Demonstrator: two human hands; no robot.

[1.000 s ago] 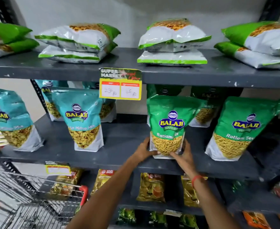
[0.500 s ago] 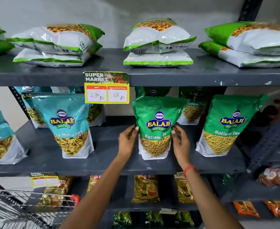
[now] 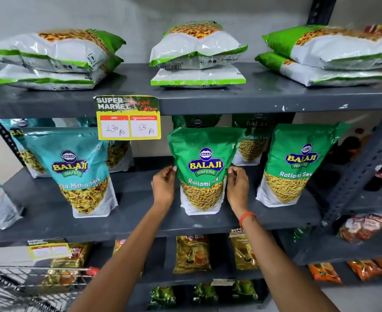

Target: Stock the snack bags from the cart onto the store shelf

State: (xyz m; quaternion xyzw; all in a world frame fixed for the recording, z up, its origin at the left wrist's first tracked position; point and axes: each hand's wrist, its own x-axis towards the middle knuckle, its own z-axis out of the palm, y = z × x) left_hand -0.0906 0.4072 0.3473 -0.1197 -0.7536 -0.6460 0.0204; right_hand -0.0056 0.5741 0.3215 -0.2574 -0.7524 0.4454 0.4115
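A green Balaji Ratlami Sev bag (image 3: pixel 204 167) stands upright on the middle grey shelf (image 3: pixel 140 224). My left hand (image 3: pixel 164 184) pinches its left edge and my right hand (image 3: pixel 237 185) pinches its right edge, at mid height. A second green Ratlami Sev bag (image 3: pixel 296 165) stands to its right, with more green bags behind. A teal Balaji mix bag (image 3: pixel 79 172) stands to its left. The wire cart (image 3: pixel 28 287) shows at the bottom left corner.
Flat white-and-green bags (image 3: pixel 198 52) lie stacked on the top shelf. A yellow price tag (image 3: pixel 128 119) hangs from that shelf's front edge. Golden packets (image 3: pixel 192 253) fill the lower shelf. A dark upright post (image 3: pixel 361 174) rises at the right.
Both hands slid up from the bag's base to its sides at mid height. The view shifted right, so the cart now shows less.
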